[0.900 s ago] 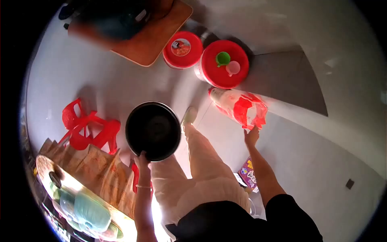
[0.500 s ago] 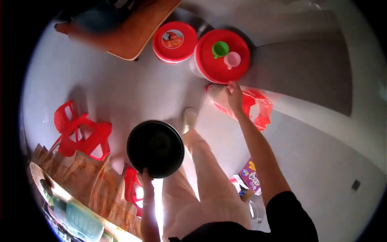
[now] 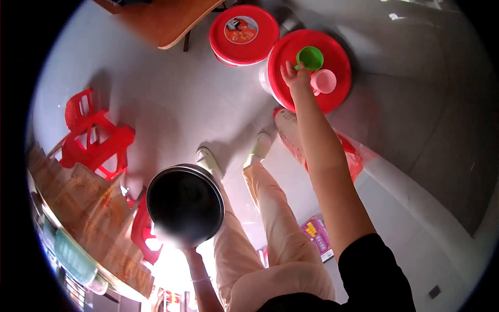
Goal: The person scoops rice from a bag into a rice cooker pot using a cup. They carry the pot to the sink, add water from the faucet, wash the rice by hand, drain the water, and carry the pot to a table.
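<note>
My left hand [image 3: 188, 250] grips the lower rim of a round black inner pot [image 3: 184, 205], its open mouth facing up toward me; glare hides part of the fingers. My right hand [image 3: 295, 77] reaches over the red lid of a large bucket [image 3: 291, 93], its fingers apart. Its fingertips are right at the handle of a green cup [image 3: 312, 58]; I cannot tell whether they touch. A pink cup [image 3: 325, 81] stands on the same lid, just right of the hand.
A smaller bucket with a red lid [image 3: 265, 31] stands beside the large one. Below lies a red and white bag [image 3: 291, 130]. Red plastic stools [image 3: 99, 138] and a cloth-covered table [image 3: 78, 208] are at left. A wooden tabletop [image 3: 171, 26] juts in above. A purple box [image 3: 317, 234] sits near my legs.
My right hand has moved from the bucket's near edge up over the lid to the green cup. The pot in my left hand has shifted slightly left and down. One foot has come into view.
</note>
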Available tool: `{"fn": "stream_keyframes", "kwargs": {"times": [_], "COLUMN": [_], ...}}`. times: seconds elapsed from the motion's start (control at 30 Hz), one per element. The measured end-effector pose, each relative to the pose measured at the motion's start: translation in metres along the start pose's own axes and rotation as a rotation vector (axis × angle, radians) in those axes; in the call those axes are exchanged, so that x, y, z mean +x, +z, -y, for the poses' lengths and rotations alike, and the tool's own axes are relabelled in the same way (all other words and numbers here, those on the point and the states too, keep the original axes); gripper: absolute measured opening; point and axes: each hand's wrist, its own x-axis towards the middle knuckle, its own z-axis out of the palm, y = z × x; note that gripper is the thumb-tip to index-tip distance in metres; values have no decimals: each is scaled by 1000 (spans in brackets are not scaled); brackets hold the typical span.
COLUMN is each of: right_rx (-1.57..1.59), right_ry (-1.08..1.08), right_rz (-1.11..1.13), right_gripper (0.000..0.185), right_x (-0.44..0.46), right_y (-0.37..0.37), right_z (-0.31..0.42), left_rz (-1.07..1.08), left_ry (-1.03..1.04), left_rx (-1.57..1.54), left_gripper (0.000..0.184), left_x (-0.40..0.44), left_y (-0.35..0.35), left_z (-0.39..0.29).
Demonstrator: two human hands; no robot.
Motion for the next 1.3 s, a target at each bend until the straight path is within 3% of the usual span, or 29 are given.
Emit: {"fn": "stream_keyframes", "kwargs": {"times": [0.1,0.17,0.27,0.3,0.33,0.4,0.43,0.47,0.53,0.6,0.77,0.87,0.93,1.0,1.07,1.3], "right_rx": [-95,-273,-576,-712,-1030,-1180,-1006,-1180,-1382,-1556,-1489,-1966,-2214,-2497,-2333,-2393], "right_ry": [-24,-103,-246,-380,-738,-903,-709,-793,-777,-785,-828,-960,-868,-552,-1043,-762], "right_rz": [-49,26,320,433,475,406,321,291,207,100,213,146,154,184,178,315], "right_gripper": [25,23,25,28,27,25,23,19,19,22,27,28,29,26,30,30], "right_x": [-17,-31,-105,-126,-136,-196,-230,-228,-245,-255,-231,-205,-166,-102,-59,31], "right_y": [4,-8,-43,-68,-106,-156,-175,-219,-269,-292,-329,-332,-331,-338,-351,-366], "right_z": [7,4,15,25,38,67,82,106,140,158,178,172,156,136,113,70], "left_rz": [56,66,124,128,132,199,259,317,231,218,136,151,135,113,78,88], "left_ry": [23,-140,-166,-209,-252,-243,-193,-146,-276,-291,-234,-211,-212,-217,-157,-270], "left_rx": [-96,22,-9,-12,-12,4,18,27,-54,1,-26,16,45,87,-9,-222], "left_gripper": [18,18,18,14,10,6,5,4,4,7,13,15,16,17,15,12], "left_x": [14,-30,-64,-69,-75,-73,-59,-53,-62,-57,-59,-62,-74,-80,-88,-87], "left_y": [-10,9,20,23,25,20,9,1,9,-7,-33,-39,-37,-30,-20,-5], "left_z": [69,49,58,60,61,80,103,121,120,140,165,169,174,176,189,203]}}
